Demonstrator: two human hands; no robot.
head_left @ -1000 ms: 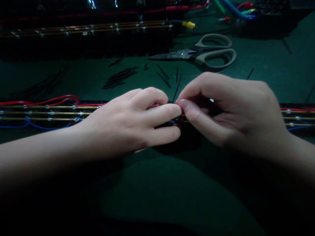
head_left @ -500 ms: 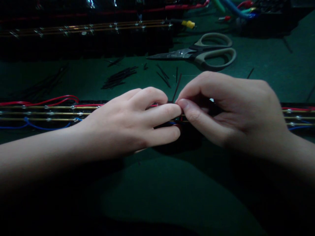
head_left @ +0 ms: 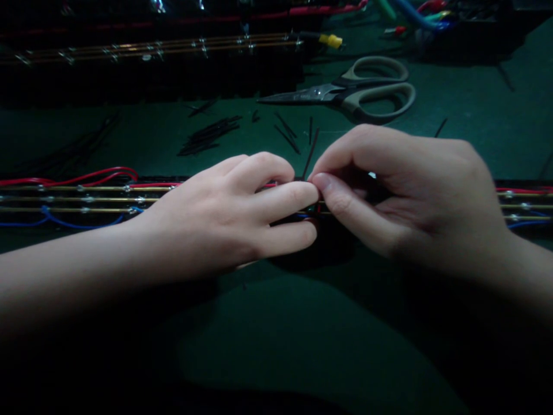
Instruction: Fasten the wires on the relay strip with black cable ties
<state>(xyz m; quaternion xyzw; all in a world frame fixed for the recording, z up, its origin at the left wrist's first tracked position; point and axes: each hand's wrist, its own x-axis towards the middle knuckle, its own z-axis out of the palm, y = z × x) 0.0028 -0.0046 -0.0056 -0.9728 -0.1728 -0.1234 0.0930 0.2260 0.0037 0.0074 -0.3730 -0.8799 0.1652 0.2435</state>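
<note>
My left hand [head_left: 242,210] lies over a long dark strip with brass rods [head_left: 103,199], its fingers stretched and apart, the thumb out of sight. Its forefinger tip meets the fingertips of my right hand [head_left: 401,196]. Thumb and forefinger of my right hand are pinched together over the rods; what is between them is too small and covered to make out. A thin dark strip [head_left: 311,153] sticks up beside the pinch, its lower end hidden by the fingers. Red wires [head_left: 112,170] and blue wires [head_left: 82,225] run along the rods.
Scissors [head_left: 341,95] lie beyond my hands on the green work surface [head_left: 276,340]. Thin black pieces [head_left: 209,135] are scattered nearby. At the back left is another rod assembly [head_left: 147,49] with a yellow-tipped lead [head_left: 330,41]. Thick coloured cables [head_left: 415,14] sit at the back right.
Almost nothing differs. Both hands keep the same place and the same grip, and the view has shifted very slightly.
</note>
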